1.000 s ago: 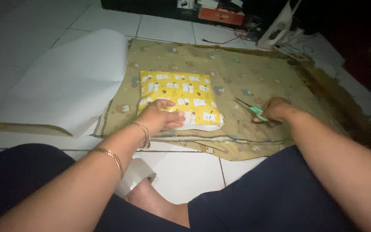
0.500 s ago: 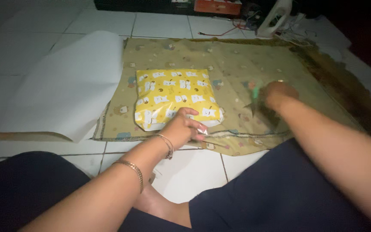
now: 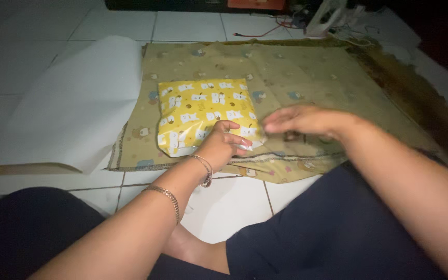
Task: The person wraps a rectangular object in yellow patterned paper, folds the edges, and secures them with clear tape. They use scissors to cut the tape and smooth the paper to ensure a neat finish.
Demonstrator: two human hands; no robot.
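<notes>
A flat package wrapped in yellow paper with small white animal prints (image 3: 203, 111) lies on a beige patterned cloth (image 3: 296, 72) spread on the tiled floor. My left hand (image 3: 225, 142) sits at the package's near right corner, thumb on top and fingers curled around the edge. My right hand (image 3: 299, 119) hovers just right of that corner, blurred, fingers stretched toward the package and holding nothing. The green scissors are not in sight.
A large white paper sheet (image 3: 73, 98) lies on the floor left of the cloth. Cables and a white object (image 3: 327, 15) clutter the far edge. A dark brown rug border (image 3: 426, 109) runs along the right. My dark-clothed legs fill the foreground.
My right hand has let go of the green scissors and swung left toward the package. My left hand slid from the package's top to its near right corner.
</notes>
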